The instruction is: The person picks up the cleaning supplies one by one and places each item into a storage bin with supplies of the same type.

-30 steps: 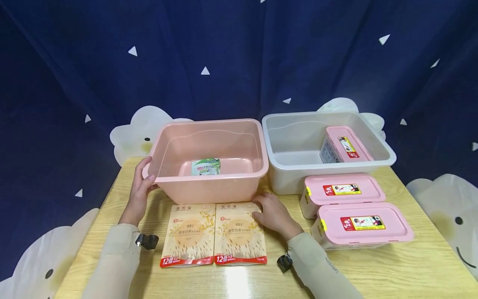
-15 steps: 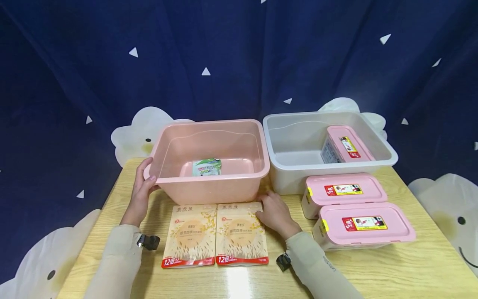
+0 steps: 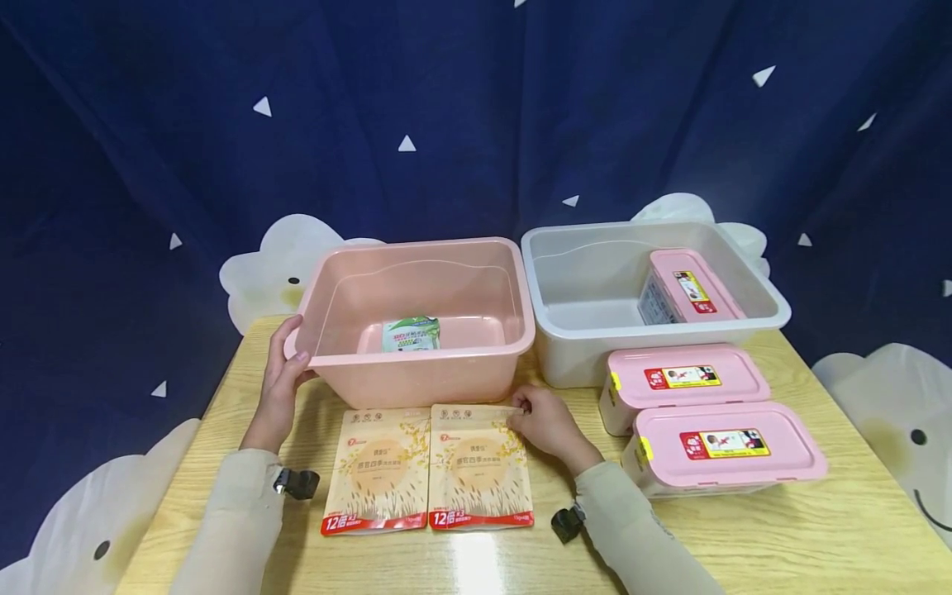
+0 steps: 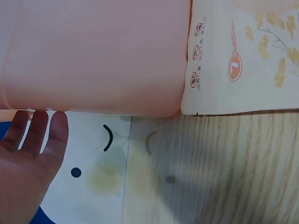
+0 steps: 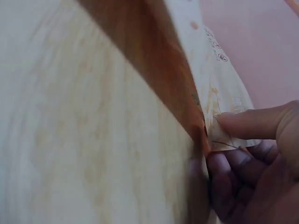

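Observation:
My left hand holds the left front corner of a pink plastic basin; in the left wrist view, its fingers touch the basin below the rim. A green-and-white packet lies inside the basin. Two beige pouches with red bottom bands lie side by side before it. The right pouch has its top right corner pinched between thumb and fingers of my right hand. In the right wrist view that corner is lifted off the table. The left pouch is untouched.
A grey-white basin stands right of the pink one, with a pink-lidded box inside. Two more lidded boxes, a rear one and a front one, sit before it. A dark blue curtain hangs behind the wooden table.
My right hand's fingers have closed on the right pouch's top right corner, which has come up slightly. My left hand stays at the basin's corner.

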Motion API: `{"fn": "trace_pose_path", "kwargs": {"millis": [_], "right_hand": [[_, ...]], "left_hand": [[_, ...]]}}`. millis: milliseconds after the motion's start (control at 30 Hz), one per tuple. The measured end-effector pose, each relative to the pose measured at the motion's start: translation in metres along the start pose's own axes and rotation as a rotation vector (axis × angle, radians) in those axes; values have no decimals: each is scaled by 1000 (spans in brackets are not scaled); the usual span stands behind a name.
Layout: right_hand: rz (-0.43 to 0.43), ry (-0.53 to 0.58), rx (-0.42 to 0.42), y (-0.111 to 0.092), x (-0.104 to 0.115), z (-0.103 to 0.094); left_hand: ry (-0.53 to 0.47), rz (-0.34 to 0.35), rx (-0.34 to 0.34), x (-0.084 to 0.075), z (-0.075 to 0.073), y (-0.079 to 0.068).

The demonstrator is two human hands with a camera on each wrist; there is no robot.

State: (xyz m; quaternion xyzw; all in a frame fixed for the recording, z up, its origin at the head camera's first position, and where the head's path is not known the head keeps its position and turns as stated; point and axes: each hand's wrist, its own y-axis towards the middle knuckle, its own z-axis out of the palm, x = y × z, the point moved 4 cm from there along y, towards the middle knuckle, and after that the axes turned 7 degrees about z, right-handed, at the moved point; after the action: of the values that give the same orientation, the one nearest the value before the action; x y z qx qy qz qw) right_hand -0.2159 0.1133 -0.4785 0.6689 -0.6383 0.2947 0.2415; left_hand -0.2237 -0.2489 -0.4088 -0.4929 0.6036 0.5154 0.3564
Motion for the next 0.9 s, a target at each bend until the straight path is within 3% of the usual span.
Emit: {"fn": "trace_pose_path", "kwargs": {"millis": [233, 367, 900], "right_hand": [[51, 282, 50, 1, -7, 3], [52, 388, 61, 1, -9, 5], [108, 593, 143, -1, -6, 2]], "left_hand": [[-15, 5, -11, 0, 0, 0], [-12, 3, -12, 0, 1, 1], [-9, 7, -26, 2, 1, 2]]}}
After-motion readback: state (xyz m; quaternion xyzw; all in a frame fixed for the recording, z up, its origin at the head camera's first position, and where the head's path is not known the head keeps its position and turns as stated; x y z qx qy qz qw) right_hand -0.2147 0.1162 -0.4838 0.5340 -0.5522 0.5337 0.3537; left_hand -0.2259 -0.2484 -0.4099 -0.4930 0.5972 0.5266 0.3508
